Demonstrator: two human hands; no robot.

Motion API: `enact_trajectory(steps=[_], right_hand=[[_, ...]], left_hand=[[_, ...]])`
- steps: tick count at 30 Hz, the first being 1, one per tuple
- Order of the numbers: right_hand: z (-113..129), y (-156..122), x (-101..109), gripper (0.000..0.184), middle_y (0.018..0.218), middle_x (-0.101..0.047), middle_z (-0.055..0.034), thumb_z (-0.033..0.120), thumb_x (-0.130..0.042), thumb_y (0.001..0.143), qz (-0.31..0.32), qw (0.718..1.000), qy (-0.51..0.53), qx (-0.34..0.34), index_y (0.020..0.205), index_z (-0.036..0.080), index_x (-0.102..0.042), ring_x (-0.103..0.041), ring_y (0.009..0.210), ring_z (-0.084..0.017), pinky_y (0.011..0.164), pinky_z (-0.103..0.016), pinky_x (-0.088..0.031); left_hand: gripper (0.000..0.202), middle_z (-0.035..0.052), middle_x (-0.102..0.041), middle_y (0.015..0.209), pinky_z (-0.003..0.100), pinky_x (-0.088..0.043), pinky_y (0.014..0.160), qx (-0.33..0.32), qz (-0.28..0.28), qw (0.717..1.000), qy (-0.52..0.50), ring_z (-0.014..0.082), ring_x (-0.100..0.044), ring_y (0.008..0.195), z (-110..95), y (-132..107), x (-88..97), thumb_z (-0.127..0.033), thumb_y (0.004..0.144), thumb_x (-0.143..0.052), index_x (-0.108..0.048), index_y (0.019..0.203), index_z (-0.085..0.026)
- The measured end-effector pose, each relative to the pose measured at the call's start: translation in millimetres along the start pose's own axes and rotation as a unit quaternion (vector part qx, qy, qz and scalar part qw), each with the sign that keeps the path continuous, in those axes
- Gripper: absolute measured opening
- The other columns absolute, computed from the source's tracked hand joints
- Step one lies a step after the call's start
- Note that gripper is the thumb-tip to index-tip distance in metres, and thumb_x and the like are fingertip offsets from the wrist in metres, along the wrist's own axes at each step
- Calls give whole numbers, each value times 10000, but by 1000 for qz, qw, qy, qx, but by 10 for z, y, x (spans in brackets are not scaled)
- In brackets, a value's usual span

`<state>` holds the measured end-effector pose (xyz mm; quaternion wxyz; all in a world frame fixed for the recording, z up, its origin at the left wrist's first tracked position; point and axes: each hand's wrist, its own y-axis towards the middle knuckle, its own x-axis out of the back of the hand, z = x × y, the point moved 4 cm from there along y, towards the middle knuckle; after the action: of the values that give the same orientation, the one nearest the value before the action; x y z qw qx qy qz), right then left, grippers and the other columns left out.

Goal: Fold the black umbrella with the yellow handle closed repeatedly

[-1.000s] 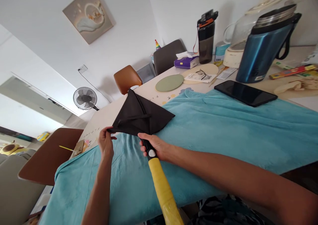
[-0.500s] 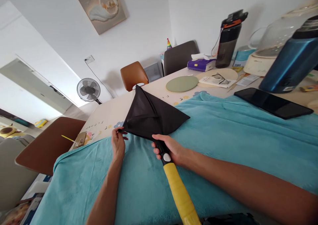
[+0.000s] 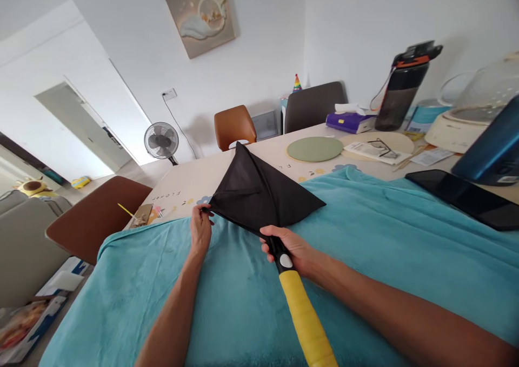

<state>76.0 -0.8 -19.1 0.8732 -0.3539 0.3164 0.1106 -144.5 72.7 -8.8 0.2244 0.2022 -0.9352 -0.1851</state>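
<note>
Where the umbrella lies: black fabric umbrella with yellow taped handle, canopy half-folded into a flat triangle on the teal fleece blanket, centre of scene, tip pointing far, handle running to the near edge.
Left hand: pinching the canopy's left corner, thumb and fingertips closed tight on the fabric edge.
Right hand: wrapped firmly round the black shaft at the far end of the yellow grip; white oval button shows at the hand's near side.
Blanket: covers the near part of the beige table, wrinkled under the canopy.
Right, on blanket: black flat tablet, well apart from the umbrella.
Far right, on table: round green mat, dark-framed glasses on paper, purple tissue box, dark bottle with orange lid band, blue metal jug cut off by the frame.
Far, behind table: orange leather chair, standing fan.
Left: brown chair just beside the table edge.
</note>
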Motion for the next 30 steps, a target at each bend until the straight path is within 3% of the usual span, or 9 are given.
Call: enact_trajectory(steps=[5, 8, 13, 15, 18, 20, 23, 26, 30], right_hand=[[-5, -1, 9, 163, 486, -455, 34, 211, -559, 725, -1, 1000, -12, -4, 662, 174, -414, -421, 369, -73, 318, -178, -365], [-2, -17, 7, 167, 476, -440, 36, 225, -547, 733, -8, 999, -30, -5, 647, 173, -413, -406, 362, -67, 307, -174, -352], [-14, -24, -11, 158, 471, -441, 29, 215, -543, 740, -11, 998, -56, 6, 643, 159, -432, -419, 381, -71, 329, -181, -374], [-24, -13, -9, 169, 461, -442, 28, 215, -545, 737, -15, 998, -65, 8, 638, 166, -417, -417, 376, -77, 329, -186, -370], [-17, -7, -8, 164, 437, -432, 29, 219, -510, 756, -7, 997, -72, 12, 636, 172, -409, -391, 351, -76, 324, -183, -354], [8, -23, -13, 155, 437, -435, 24, 219, -480, 771, 2, 997, -70, 14, 638, 165, -422, -385, 348, -70, 325, -173, -349], [59, -69, -27, 158, 447, -434, 22, 221, -474, 778, 15, 998, -65, 13, 640, 152, -441, -387, 356, -59, 336, -160, -355], [99, -106, -37, 169, 449, -417, 28, 243, -473, 783, 27, 998, -62, -2, 645, 150, -446, -381, 357, -54, 329, -151, -345], [154, -143, -69, 119, 499, -413, 40, 216, -487, 774, 75, 997, -4, -7, 686, 146, -447, -364, 364, -35, 328, -141, -344]], left_hand=[[173, 3, -561, 693, 276, -437, 630, -30, 54, 983, 175, 152, -549, 695, 103, 29, -4, -161, 736, -416, -568, 786, -227], [159, 16, -592, 684, 326, -449, 703, -73, 114, 974, 182, 190, -565, 746, 144, 59, -12, -109, 663, -489, -591, 672, -231], [307, 55, -624, 881, 436, -425, 853, -97, 4, 987, 128, 248, -562, 914, -195, 42, 64, -55, 691, -397, -612, 839, -217], [323, 40, -627, 900, 394, -443, 861, -113, 7, 989, 99, 212, -571, 906, -458, -69, -100, -71, 721, -366, -612, 856, -230], [298, 22, -645, 926, 332, -486, 813, -126, 186, 974, 6, 173, -597, 866, -792, -287, -628, -171, 783, -375, -628, 921, -248], [287, 47, -605, 1100, 350, -390, 972, -133, 228, 965, -17, 192, -521, 1076, -909, -359, -913, -245, 777, -445, -611, 1011, -224], [455, 83, -380, 1371, 364, -173, 1097, -37, 229, 972, -32, 208, -253, 1309, -845, -295, -1162, -319, 756, -499, -509, 1189, -178], [565, 87, -207, 1453, 340, -132, 1100, 96, 199, 972, -78, 208, -128, 1345, -717, -170, -1265, -396, 779, -470, -397, 1288, -163], [550, 128, -447, 1313, 328, -372, 968, 189, 145, 955, -174, 247, -411, 1212, -713, -1, -1374, -416, 749, -517, -444, 1226, -154]])
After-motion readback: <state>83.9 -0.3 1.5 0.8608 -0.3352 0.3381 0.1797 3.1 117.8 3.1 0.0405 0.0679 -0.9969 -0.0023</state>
